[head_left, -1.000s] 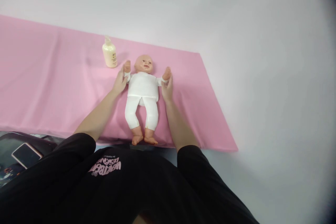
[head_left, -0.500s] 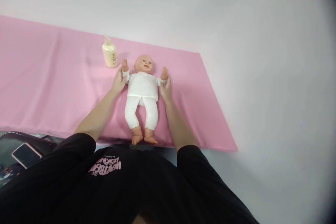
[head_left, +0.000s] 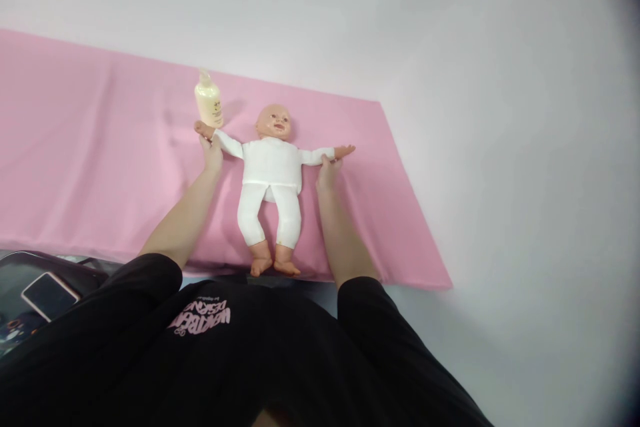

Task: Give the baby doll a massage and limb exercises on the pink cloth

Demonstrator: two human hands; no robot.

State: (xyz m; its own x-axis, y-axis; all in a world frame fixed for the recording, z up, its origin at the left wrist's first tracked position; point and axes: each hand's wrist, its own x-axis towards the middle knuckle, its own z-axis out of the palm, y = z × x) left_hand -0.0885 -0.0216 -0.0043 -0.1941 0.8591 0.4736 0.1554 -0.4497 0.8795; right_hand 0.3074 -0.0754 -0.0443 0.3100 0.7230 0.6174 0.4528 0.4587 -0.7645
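A baby doll (head_left: 273,170) in a white top and white trousers lies on its back on a pink cloth (head_left: 100,167), head away from me. Both its arms are stretched out sideways. My left hand (head_left: 211,152) grips the doll's wrist on the left side, just below a cream lotion bottle (head_left: 209,101). My right hand (head_left: 327,172) holds the doll's other forearm from beneath, near its wrist. The doll's bare feet point toward my body.
The pink cloth covers a white surface (head_left: 500,147) that extends far to the right. A phone (head_left: 49,295) lies on a dark bag at the lower left. My black shirt fills the bottom of the view.
The doll's arms were bent upward beside its head; now both are pulled straight out to the sides. My hands moved outward with them, the left one nearing the bottle.
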